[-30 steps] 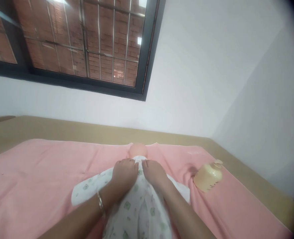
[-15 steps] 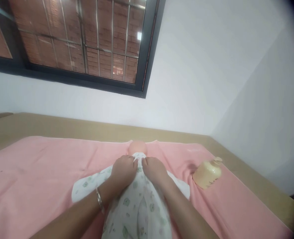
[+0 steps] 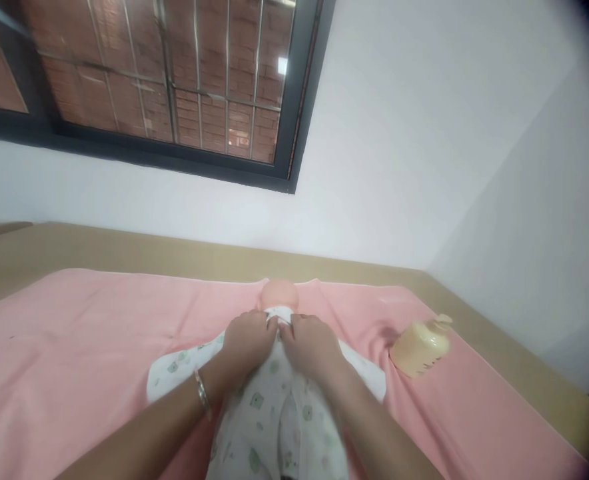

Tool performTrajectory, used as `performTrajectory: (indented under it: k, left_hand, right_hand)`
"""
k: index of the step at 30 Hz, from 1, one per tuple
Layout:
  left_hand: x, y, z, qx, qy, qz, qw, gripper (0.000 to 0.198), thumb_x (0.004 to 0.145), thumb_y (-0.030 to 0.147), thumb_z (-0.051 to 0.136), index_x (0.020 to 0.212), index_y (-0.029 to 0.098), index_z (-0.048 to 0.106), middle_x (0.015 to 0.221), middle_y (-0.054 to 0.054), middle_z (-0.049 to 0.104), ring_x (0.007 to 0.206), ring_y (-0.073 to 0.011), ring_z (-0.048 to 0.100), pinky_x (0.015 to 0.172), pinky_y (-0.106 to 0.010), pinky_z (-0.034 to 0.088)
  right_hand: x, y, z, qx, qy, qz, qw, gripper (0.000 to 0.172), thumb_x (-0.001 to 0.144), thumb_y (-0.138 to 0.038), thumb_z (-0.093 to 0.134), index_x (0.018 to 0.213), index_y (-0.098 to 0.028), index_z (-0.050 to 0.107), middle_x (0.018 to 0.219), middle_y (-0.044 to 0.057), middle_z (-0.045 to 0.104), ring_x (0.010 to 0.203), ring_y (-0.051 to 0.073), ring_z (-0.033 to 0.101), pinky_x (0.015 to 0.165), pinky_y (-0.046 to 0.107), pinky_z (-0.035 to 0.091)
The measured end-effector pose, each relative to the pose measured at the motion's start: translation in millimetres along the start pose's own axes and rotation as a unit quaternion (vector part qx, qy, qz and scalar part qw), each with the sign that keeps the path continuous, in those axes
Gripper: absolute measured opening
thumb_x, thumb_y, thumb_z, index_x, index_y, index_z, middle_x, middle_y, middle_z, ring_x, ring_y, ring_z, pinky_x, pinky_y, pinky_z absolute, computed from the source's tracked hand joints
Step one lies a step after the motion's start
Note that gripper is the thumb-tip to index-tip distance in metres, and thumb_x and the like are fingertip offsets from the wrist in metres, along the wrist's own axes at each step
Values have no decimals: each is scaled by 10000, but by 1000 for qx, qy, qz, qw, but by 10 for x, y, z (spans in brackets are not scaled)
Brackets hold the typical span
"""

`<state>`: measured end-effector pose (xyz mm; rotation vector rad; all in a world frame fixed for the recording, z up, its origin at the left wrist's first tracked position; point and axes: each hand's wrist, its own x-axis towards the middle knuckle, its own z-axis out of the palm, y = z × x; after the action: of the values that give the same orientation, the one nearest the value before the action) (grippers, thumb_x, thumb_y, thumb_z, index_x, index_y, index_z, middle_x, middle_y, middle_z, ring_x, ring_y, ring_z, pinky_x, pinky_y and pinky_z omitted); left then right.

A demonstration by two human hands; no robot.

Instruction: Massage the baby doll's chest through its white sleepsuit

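Note:
A doll (image 3: pixel 279 294) lies on its back with its bald head toward the wall; only the rounded head shows above the collar. It wears a white garment (image 3: pixel 259 417) printed with small green figures, the sleeves spread to both sides. My left hand (image 3: pixel 249 340), with a bracelet (image 3: pixel 202 392) on the wrist, pinches the cloth just below the collar. Close beside it, my right hand (image 3: pixel 310 341) grips the other side of the neckline. The thumbs nearly meet at the middle of the chest. What fastening lies under the fingers, if any, is hidden.
A pink cloth (image 3: pixel 99 320) with folds covers most of the wooden surface (image 3: pixel 184 252). To the right, a pale yellow bottle (image 3: pixel 419 348) lies tilted on the cloth. Behind are a white wall (image 3: pixel 374 167) and a dark-framed, barred window (image 3: pixel 199 163).
Both hands stay at the collar, the right thumb moving slightly inward toward the left. The whole view has shifted a little, so things appear slightly further right.

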<state>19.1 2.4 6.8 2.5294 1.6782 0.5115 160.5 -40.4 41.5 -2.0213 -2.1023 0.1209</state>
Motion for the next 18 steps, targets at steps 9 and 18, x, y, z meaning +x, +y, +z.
performTrajectory:
  k: [9,18]
  left_hand:
    - [-45,97,18,64,34,52,996,258,834,136,364,817,141,621,844,-111,630,799,-221,566,733,-350,404]
    - [-26,57,-55,64,-3,28,998,355,905,277,305,782,160,616,785,-98,634,727,-215,579,649,-332,397]
  right_hand:
    - [157,117,64,54,-79,43,994,515,938,-387,187,909,-150,643,967,148,661,854,241,605,678,315,404]
    - [86,45,31,38,-33,49,998,491,927,-409,228,935,-140,639,943,150,658,870,259,598,716,331,398]
